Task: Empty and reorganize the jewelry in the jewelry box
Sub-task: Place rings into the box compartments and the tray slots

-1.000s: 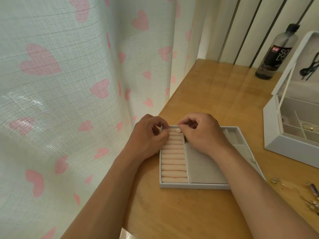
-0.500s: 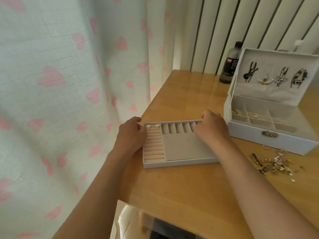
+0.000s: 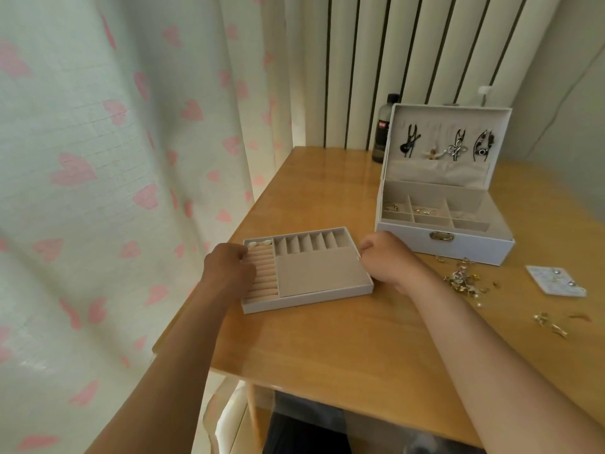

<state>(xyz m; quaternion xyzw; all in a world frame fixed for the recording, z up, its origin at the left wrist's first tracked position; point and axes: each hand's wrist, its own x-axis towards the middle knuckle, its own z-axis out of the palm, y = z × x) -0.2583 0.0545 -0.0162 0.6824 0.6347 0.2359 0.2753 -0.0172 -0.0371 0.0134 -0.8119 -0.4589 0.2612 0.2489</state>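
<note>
A grey removable tray (image 3: 314,298) with pink ring rolls, several small slots and a flat pad lies on the wooden table (image 3: 343,348). A small white piece (image 3: 260,244) sits at the far end of the ring rolls. My left hand (image 3: 227,268) curls over the tray's left rim and the rolls. My right hand (image 3: 388,257) is curled into a loose fist beside the tray's right rim, with nothing visible in it. The open jewelry box (image 3: 445,245) stands behind and to the right, with hair clips in its lid and small gold pieces in its compartments.
A pile of loose gold jewelry (image 3: 463,280) lies in front of the box. An earring card (image 3: 555,279) and more small pieces (image 3: 553,324) lie further right. A dark bottle (image 3: 383,132) stands behind the box. A heart-patterned curtain (image 3: 114,175) hangs along the table's left edge.
My view pulled back and swung right, bringing the open box and loose jewelry into sight. Both hands left the top ring roll; my right hand moved off the tray to its right rim.
</note>
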